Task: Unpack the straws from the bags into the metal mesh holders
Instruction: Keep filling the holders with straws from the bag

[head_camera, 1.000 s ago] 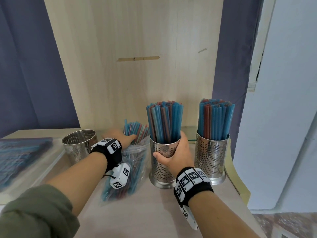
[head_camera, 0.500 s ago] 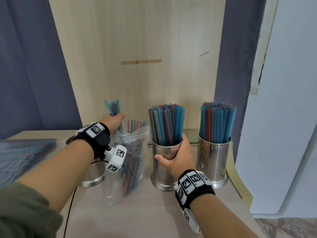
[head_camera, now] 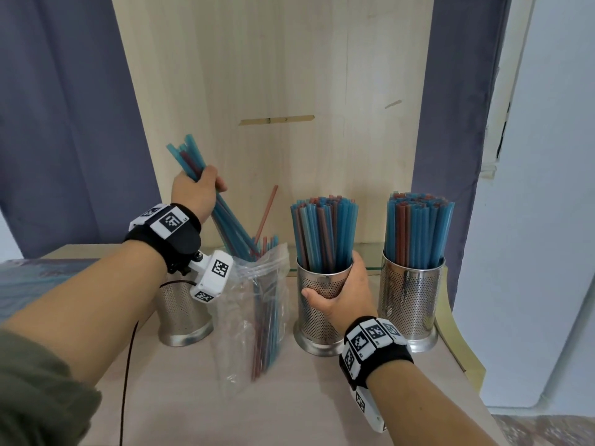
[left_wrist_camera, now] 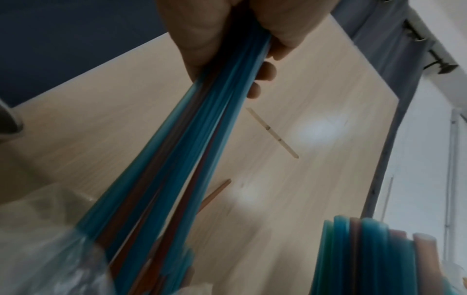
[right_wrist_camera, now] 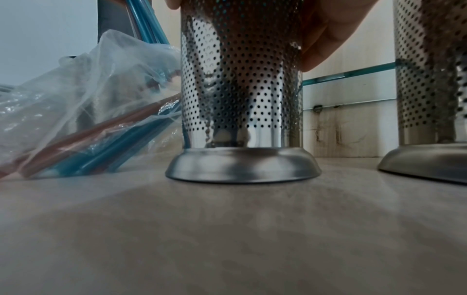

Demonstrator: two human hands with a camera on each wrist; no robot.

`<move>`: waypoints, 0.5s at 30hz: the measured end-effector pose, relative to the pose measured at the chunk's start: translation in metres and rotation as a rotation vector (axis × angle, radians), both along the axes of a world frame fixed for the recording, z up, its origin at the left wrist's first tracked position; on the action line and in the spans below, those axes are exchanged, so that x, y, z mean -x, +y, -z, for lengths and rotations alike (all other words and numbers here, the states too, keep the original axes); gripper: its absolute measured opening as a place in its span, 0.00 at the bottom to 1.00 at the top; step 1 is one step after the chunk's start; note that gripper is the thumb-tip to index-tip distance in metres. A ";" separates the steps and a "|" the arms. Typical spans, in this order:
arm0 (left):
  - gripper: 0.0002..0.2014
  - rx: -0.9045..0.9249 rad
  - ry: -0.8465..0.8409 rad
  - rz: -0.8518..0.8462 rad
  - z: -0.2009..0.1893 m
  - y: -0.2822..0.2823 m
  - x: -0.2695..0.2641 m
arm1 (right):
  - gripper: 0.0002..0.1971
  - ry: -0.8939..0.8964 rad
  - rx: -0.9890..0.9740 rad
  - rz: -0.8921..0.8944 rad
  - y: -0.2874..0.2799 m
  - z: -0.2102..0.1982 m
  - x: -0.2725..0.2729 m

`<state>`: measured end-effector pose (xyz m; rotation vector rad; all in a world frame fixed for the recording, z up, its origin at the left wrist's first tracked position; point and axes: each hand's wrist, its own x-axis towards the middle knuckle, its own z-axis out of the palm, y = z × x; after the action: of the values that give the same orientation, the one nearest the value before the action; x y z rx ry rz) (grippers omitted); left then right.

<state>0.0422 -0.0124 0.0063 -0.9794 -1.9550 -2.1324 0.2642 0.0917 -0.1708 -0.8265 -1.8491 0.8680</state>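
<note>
My left hand [head_camera: 198,188] is raised over the table and grips a bundle of blue and red straws [head_camera: 222,214], whose lower ends still sit in the mouth of a clear plastic bag [head_camera: 257,304]. In the left wrist view the fingers [left_wrist_camera: 265,69] curl round that straw bundle [left_wrist_camera: 202,139]. More straws lie inside the bag [right_wrist_camera: 83,123]. My right hand [head_camera: 338,294] wraps round the middle metal mesh holder [head_camera: 317,320], which is packed with straws and stands upright on the table [right_wrist_camera: 240,119]. An empty mesh holder [head_camera: 182,313] stands at the left behind my left forearm.
A third mesh holder [head_camera: 412,300], full of straws, stands at the right near the table's edge. A flat pack of straws [head_camera: 29,284] lies at far left. A wooden panel [head_camera: 273,91] rises behind the table, with dark curtains on both sides.
My left hand has risen from the bag's mouth, pulling a bundle of straws up and to the left. The right hand has stayed on the middle holder.
</note>
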 end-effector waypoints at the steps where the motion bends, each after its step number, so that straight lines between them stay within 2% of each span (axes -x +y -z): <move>1: 0.16 -0.010 0.032 -0.010 -0.003 -0.001 -0.001 | 0.61 0.001 0.003 -0.002 0.000 0.000 0.000; 7: 0.18 -0.112 0.120 0.040 -0.025 -0.008 -0.007 | 0.62 0.008 0.000 -0.006 0.000 0.001 0.000; 15: 0.17 -0.300 0.087 0.122 -0.047 -0.025 -0.022 | 0.62 0.010 -0.001 -0.011 0.001 0.001 0.000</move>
<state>0.0647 -0.0379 0.0530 -1.1337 -1.5135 -2.3144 0.2640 0.0928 -0.1717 -0.8105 -1.8464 0.8765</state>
